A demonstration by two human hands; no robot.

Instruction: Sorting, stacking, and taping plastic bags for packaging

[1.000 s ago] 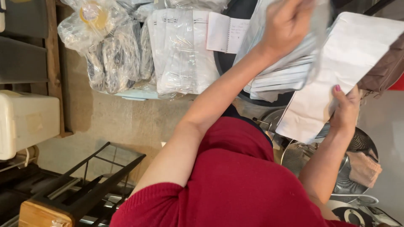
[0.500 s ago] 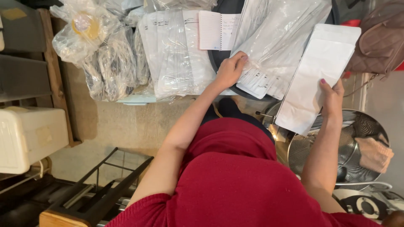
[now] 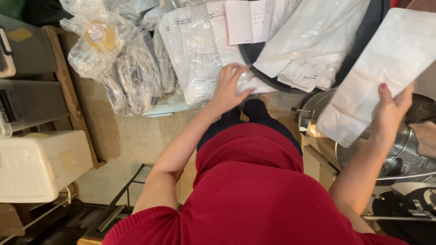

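**White bag held up on one side, clear packets pressed on the other**

A flat white paper bag (image 3: 386, 68) was gripped by the right hand (image 3: 391, 109), fingers folded behind its lower edge and the thumb laid across the front, so the bag was pinched tight and tilted up and away from the fingertips. Just under those fingers a round metal strainer (image 3: 411, 136) was seen, partly hidden by the bag.

The left hand (image 3: 229, 88) was laid flat with fingers spread fairly wide on a stack of clear plastic packets (image 3: 195, 50); nothing was grasped, only touched from above. Beyond the fingertips a small lined notebook (image 3: 250, 20) was propped, near but apart. Off to the thumb side, a heap of white envelopes (image 3: 309, 50) was piled in a dark round tray (image 3: 363, 50). On the little-finger side, bundles of dark items in crinkly plastic (image 3: 131, 77) were stacked, with a roll of yellow tape (image 3: 101, 36) bagged above them
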